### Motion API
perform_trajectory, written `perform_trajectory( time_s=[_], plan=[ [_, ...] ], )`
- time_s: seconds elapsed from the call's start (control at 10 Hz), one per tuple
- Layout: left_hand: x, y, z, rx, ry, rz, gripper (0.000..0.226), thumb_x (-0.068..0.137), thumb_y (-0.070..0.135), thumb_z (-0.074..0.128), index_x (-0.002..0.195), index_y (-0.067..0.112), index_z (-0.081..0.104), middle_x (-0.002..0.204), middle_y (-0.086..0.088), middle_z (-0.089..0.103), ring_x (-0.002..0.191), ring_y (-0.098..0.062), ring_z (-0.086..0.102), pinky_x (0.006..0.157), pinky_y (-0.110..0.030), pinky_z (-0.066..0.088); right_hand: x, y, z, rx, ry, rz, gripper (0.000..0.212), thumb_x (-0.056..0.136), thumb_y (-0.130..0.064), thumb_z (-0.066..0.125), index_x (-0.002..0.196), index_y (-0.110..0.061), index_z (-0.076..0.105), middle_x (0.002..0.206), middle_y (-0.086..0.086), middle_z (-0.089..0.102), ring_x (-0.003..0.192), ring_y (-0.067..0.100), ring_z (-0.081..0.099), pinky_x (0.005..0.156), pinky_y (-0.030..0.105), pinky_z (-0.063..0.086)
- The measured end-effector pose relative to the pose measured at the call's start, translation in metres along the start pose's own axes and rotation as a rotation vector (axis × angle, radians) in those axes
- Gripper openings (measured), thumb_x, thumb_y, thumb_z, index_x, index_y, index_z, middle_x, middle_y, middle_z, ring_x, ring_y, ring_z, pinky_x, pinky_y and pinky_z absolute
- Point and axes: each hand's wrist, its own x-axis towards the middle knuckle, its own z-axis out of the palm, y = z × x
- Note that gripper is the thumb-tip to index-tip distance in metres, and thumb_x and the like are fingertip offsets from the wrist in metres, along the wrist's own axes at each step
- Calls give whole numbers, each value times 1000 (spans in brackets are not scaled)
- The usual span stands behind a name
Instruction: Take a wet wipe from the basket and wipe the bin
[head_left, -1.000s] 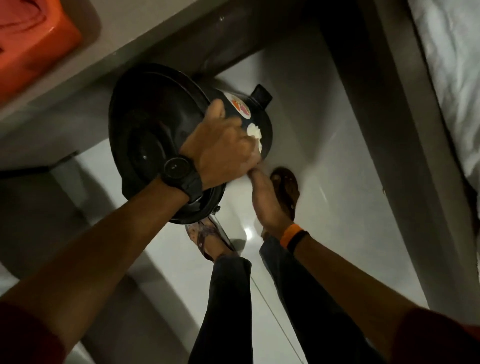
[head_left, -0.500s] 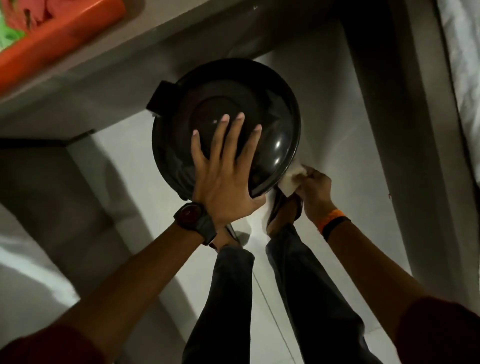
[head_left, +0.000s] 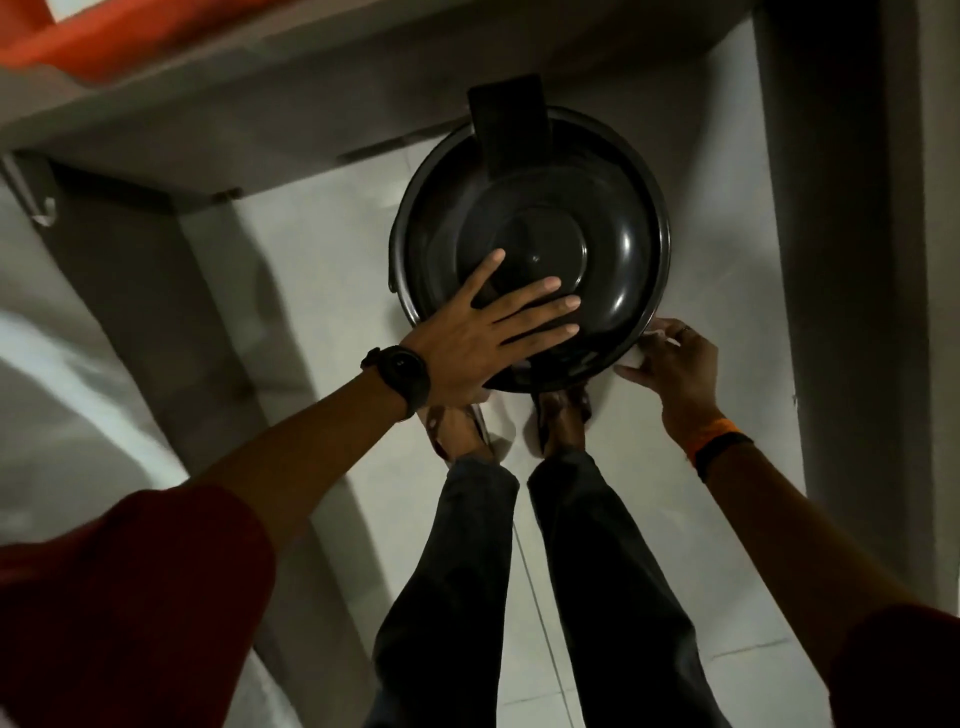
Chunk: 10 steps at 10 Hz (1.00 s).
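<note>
Fingers (head_left: 540, 304) of our left hand (head_left: 467, 348) spread flat on the smooth, light bin (head_left: 618, 249) steady it on the floor while our right hand (head_left: 675, 364) pinches the soft wipe (head_left: 635, 358) against its side.

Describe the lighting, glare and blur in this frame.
Head view: dim overall; small glare spots on the glossy black bin; left hand and right hand fairly sharp; lower left edge smeared by motion blur; wide-angle lens bends the shelf lines.

Left hand (head_left: 467, 340) flat on round black plastic bin (head_left: 613, 270); right hand (head_left: 675, 364) presses white wet wipe (head_left: 636, 358) against its side.
</note>
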Motion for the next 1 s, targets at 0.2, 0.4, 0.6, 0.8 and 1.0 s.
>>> perform_trajectory(
  time_s=[0.2,0.4,0.6,0.8,1.0],
  plan=[
    [-14,-6,-46,-219,194,-358,92,85,70,42,154,15,17,164,-9,16,153,-29,10,120,-66,12,-24,10,-7,-22,-26,60,18,99,1,56,110,5,70,113,23,68,101,35,68,62,27,66],
    [-21,-73,-122,-231,447,-746,81,95,67,31,153,11,23,162,-11,22,152,-30,14,121,-64,10,-63,-4,-9,-363,62,-128,12,94,-4,65,96,-9,75,100,13,76,88,26,71,86,38,61],
    [-24,-134,-182,-314,661,-986,72,99,57,30,150,6,32,158,-16,31,149,-34,24,122,-60,15,-83,-45,19,-580,61,-513,15,92,-8,70,106,-11,75,106,8,75,89,15,65,76,12,49],
    [-20,-163,-211,-293,466,-1039,69,98,59,29,151,15,29,161,-8,26,151,-25,19,125,-52,9,-39,-88,88,-955,-175,-707,30,99,-15,56,125,-9,70,134,19,62,125,35,58,95,39,54],
    [-22,-172,-229,-203,416,-1024,74,93,69,28,147,19,35,155,-6,36,147,-26,28,125,-49,13,-32,-85,85,-1134,-220,-705,31,104,-22,50,129,-15,66,139,14,61,134,33,52,95,42,54]
  ],
)
